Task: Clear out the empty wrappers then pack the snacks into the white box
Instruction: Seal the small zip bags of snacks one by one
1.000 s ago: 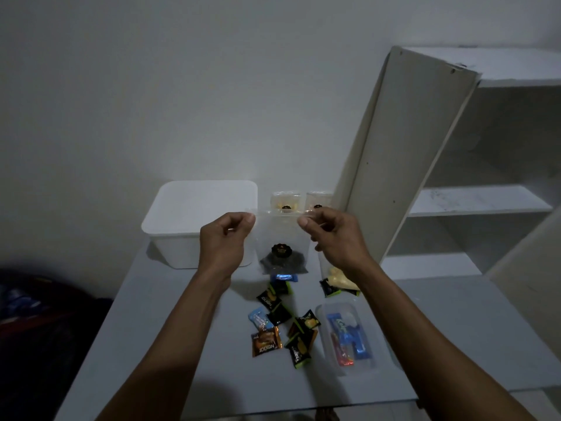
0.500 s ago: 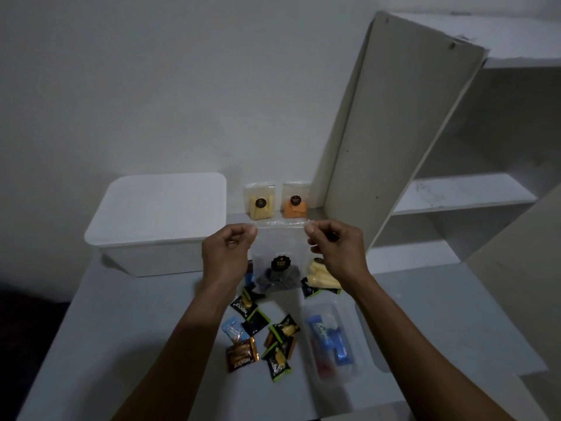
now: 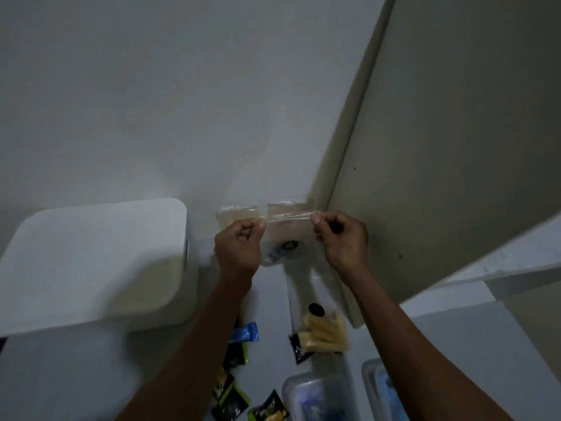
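both hands lift a clear pouch above the bench

white box [image 3: 91, 262] sits left at the bench edge, a leaning board [image 3: 440, 147] crowds the right; loose snack packets [image 3: 243, 332] lie below with room between. left hand [image 3: 238, 247] and right hand [image 3: 343, 238] fingers pinch the top corners of the clear pouch [image 3: 288, 235], dark round sticker on its front.

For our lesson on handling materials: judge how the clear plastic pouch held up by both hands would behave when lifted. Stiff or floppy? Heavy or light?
The clear pouch hangs limp between the left hand and right hand, so probably floppy. Only fingertips pinch its top corners, suggesting it is light. It looks nearly empty, so likely crushable, not fragile.
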A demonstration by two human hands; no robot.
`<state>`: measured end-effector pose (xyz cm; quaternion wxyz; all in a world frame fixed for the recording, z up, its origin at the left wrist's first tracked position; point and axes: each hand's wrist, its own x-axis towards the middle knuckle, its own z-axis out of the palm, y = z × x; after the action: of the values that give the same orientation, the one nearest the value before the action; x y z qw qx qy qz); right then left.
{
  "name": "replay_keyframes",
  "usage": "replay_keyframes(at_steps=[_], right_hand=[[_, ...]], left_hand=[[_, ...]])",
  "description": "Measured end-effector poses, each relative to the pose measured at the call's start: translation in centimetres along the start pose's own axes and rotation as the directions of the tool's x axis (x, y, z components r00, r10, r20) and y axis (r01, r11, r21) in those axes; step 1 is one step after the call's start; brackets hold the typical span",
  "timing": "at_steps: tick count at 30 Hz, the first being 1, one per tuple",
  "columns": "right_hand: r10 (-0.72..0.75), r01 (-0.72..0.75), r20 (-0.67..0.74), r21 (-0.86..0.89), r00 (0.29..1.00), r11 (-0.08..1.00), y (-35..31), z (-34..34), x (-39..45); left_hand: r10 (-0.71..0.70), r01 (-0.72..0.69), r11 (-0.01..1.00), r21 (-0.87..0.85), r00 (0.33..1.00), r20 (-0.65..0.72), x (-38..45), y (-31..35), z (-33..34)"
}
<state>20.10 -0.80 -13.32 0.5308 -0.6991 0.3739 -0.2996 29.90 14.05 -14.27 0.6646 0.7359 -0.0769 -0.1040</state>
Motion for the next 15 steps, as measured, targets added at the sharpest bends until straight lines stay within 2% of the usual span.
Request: replay_keyframes(at_steps=[4, 7, 10, 15], right_hand=[[0.045, -0.049, -0.051, -0.085, 0.998, 0.995, 3.8, 1.7, 3.9], [0.103, -0.111, -0.073, -0.102, 0.992, 0.989, 5.7, 2.9, 5.7], [0.084, -0.097, -0.093, -0.138, 0.992, 0.986, 7.1, 4.1, 7.1], [0.117, -0.137, -0.165, -0.115, 0.979, 0.984, 7.7, 5.9, 9.0]], left_hand=[[-0.014, 0.014, 0.996, 0.088, 1.000, -0.004, 3.3, -2.9, 2.8], [-0.088, 0.089, 0.995, 0.035, 0.995, -0.043, 4.7, -4.4, 4.5], [-0.143, 0.144, 0.989, 0.014, 0.988, -0.066, 6.5, -6.0, 5.9], [-0.134, 0.139, 0.989, 0.042, 0.985, -0.107, 8.7, -6.6, 7.4]])
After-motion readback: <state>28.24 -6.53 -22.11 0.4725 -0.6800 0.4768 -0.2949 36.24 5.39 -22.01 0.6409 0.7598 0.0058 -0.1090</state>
